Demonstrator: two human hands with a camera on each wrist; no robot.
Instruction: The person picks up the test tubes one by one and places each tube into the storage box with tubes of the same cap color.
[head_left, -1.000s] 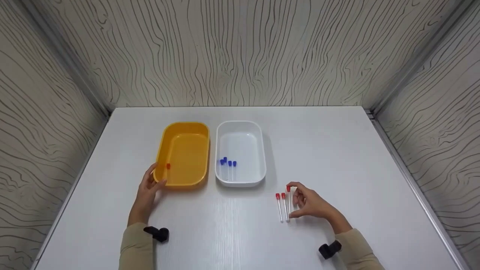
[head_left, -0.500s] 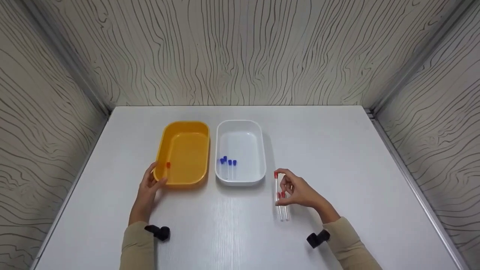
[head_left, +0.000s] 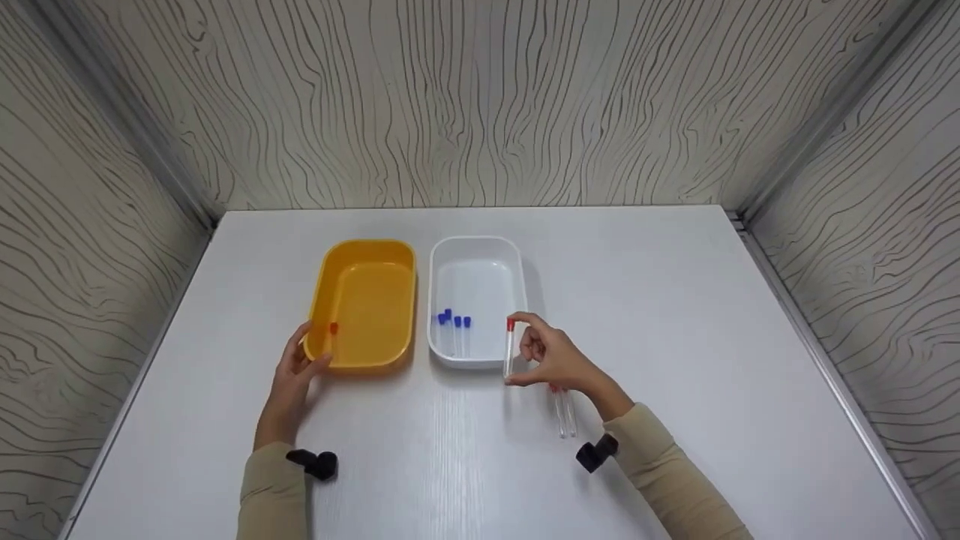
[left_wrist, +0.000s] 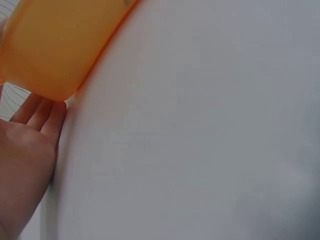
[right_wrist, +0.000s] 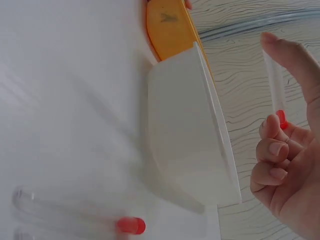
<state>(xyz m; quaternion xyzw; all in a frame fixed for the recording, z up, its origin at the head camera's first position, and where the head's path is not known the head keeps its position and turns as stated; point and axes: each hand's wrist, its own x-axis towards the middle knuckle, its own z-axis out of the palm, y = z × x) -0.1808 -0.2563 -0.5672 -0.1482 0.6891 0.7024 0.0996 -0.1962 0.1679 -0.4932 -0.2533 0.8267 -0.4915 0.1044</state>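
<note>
My right hand (head_left: 559, 360) pinches a clear test tube (head_left: 509, 352) lengthwise, thumb at its bottom end and a finger at its red cap. The tube is held up off the table by the near right corner of the white tray (head_left: 480, 363); the right wrist view shows the same tube (right_wrist: 275, 85). My left hand (head_left: 291, 382) holds the near left corner of the orange-yellow tray (head_left: 367, 367), thumb on the front wall and fingers along the left side. In that tray lies one red-capped tube (head_left: 334, 337). Several blue-capped tubes (head_left: 457, 334) lie in the white tray.
Two more red-capped tubes (head_left: 564, 416) lie on the white table (head_left: 450, 465) below my right hand, caps partly hidden by it. The trays stand side by side with a narrow gap. Wood-grain patterned walls (head_left: 465, 105) enclose the table at back and sides.
My right hand has lifted one red-capped tube away from the two others and carried it left and away from me to the white tray's corner. My left hand stays at the orange-yellow tray.
</note>
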